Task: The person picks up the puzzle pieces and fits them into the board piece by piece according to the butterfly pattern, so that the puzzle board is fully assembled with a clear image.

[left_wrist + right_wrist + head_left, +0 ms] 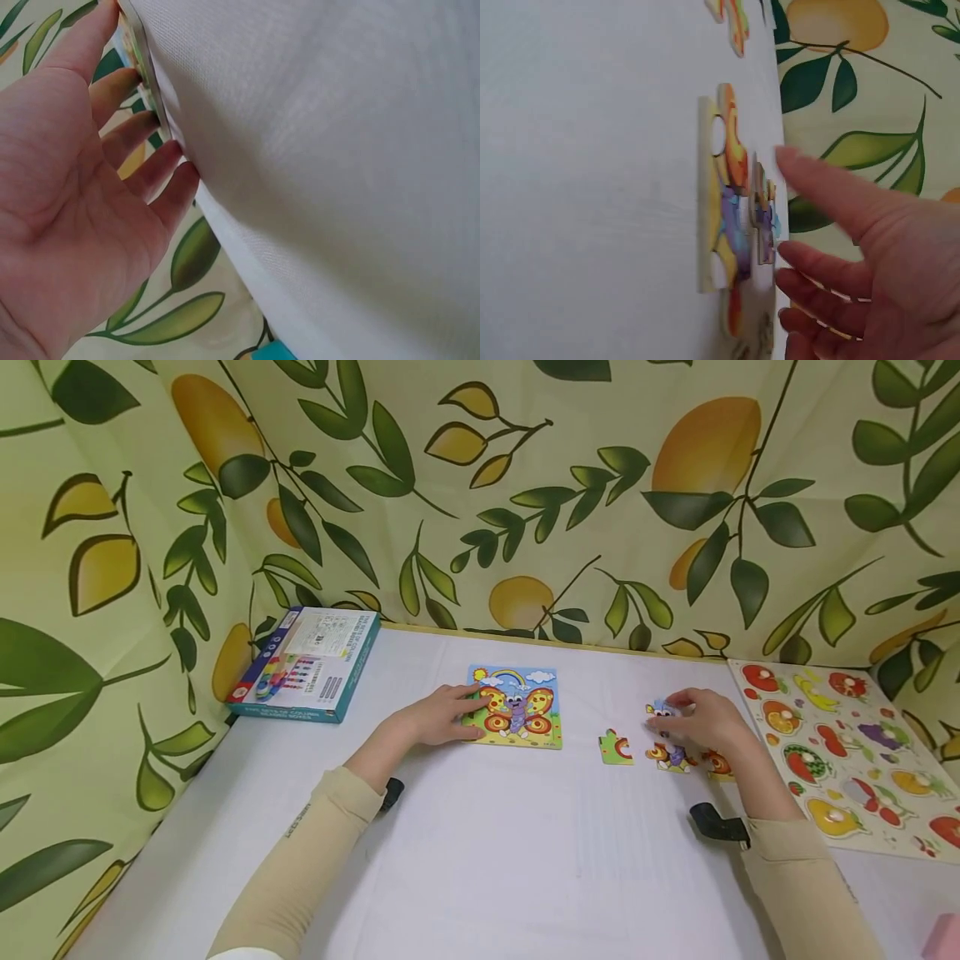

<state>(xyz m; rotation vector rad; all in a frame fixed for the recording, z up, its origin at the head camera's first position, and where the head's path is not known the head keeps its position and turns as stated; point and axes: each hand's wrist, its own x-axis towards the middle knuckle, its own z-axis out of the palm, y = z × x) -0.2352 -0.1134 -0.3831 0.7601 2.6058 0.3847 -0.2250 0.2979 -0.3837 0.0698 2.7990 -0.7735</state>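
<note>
A square butterfly puzzle board (517, 706) lies on the white table in the head view. My left hand (442, 714) rests at its left side, with loosely bent fingers touching the edge, as the left wrist view also shows. To the right, my right hand (705, 718) hovers over loose puzzle pieces. Its thumb and fingers are spread around a blue-and-purple face piece (659, 708), apart in the right wrist view. Just nearer lies a purple body piece (675, 757). An orange wing piece (720, 764) is partly under the hand; a green-and-red piece (617, 749) lies left of them.
A flat toy box (307, 664) stands at the back left. On the right lies a large fruit puzzle board (855, 764), close to the right forearm. A pink object (943, 937) shows at the lower right corner. Leaf-and-fruit printed cloth (465, 527) hangs behind the table.
</note>
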